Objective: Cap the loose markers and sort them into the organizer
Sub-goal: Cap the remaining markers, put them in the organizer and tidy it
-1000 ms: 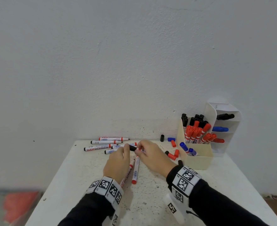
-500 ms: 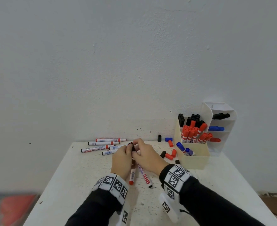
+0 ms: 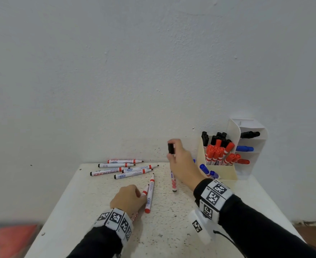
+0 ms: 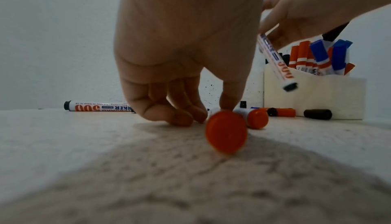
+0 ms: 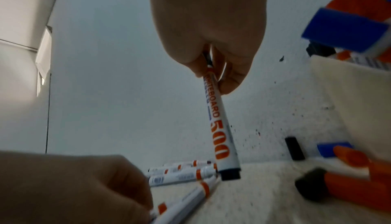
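Observation:
My right hand grips a black-capped whiteboard marker held nearly upright above the table, cap on top, just left of the cream organizer. In the right wrist view the right hand pinches the marker near its upper end. My left hand is low on the table, thumb and curled fingers pinching an uncapped red marker. In the left wrist view my left hand holds that marker with its red end facing the camera. A second red marker lies beside it.
Several uncapped markers lie at the table's back left. Loose black, red and blue caps lie in front of the organizer. It holds capped red, black and blue markers, with a white shelved unit behind.
The hands have come apart. The right hand lifted the black marker, cap on, up and right toward the organizer. The left hand dropped to the table onto a red marker.

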A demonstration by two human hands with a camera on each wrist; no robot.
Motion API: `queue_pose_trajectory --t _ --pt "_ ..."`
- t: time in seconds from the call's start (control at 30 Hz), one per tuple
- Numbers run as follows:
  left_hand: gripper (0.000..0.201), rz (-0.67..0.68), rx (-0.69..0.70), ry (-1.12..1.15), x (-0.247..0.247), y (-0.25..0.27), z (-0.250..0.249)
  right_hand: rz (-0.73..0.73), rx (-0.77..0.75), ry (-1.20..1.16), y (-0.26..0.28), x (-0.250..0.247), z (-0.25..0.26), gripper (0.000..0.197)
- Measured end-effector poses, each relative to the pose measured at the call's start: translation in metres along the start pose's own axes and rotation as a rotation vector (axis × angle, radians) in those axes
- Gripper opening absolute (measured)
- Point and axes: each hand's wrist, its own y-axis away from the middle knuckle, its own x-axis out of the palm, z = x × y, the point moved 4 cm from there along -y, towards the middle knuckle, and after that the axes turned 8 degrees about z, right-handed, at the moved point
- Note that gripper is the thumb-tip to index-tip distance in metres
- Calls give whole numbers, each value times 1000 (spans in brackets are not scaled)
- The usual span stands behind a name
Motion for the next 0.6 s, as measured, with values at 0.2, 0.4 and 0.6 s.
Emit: queue_pose_trajectory --t 0.2,0.4,0.6 --pt "20 -78 22 101 -5 0 -2 -314 -144 -104 -5 -67 27 22" --pt "18 -237 149 196 -12 -6 -9 -631 -165 -39 -12 -132 17 21" --pt "18 -291 301 251 -6 -10 -21 -614 4 147 -25 -135 -33 21"
